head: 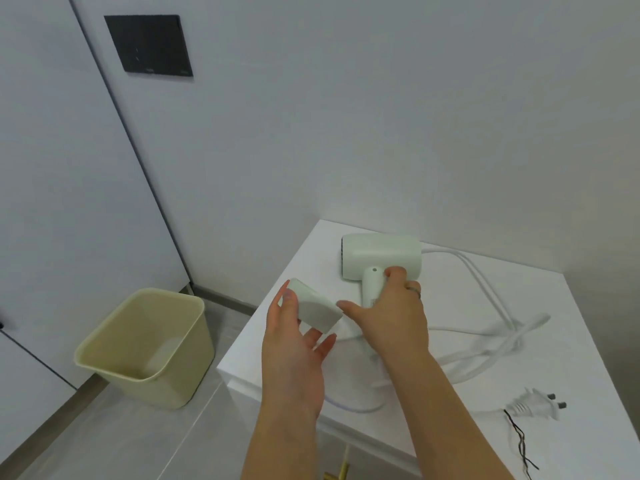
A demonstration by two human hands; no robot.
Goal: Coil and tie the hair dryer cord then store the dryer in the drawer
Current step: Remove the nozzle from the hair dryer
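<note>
A pale green hair dryer point(381, 252) lies on its side on the white cabinet top point(485, 358), barrel toward the wall. My right hand point(394, 313) grips its handle. My left hand point(294, 341) holds a pale green nozzle piece point(317, 308) just left of the handle. The white cord point(485, 337) sprawls in loose loops to the right, ending in a white plug point(536, 405) near the front right. A thin dark twist tie point(519, 441) lies below the plug.
A beige waste bin point(145, 344) stands on the grey floor left of the cabinet. White walls rise behind, with a black panel point(150, 45) high on the left. A brass drawer handle point(337, 474) shows at the cabinet front.
</note>
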